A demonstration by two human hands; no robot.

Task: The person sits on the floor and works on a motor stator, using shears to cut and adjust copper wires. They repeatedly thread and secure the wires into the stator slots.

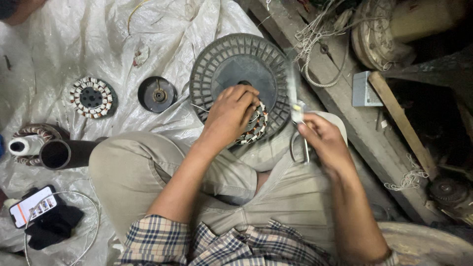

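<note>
Hands mid-work on wound stator point(253, 125): left hand point(229, 116) clasps it over grey spool point(241, 74); right hand point(322, 140) grips scissors point(298, 130). Next likely: careful trimming near windings.

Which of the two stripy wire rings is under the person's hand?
The wound ring on the big grey ribbed disc, under the left hand. The other lies alone on the plastic sheet.

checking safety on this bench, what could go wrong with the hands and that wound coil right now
1. The right hand holds scissors close to the left hand; a slip might nick fingers or wire.
2. The left hand steadies the stator winding on the person's knee, not a firm surface, so it may tip off.
3. Loose cord lies just beyond the round black fan cover and could snag.
</note>
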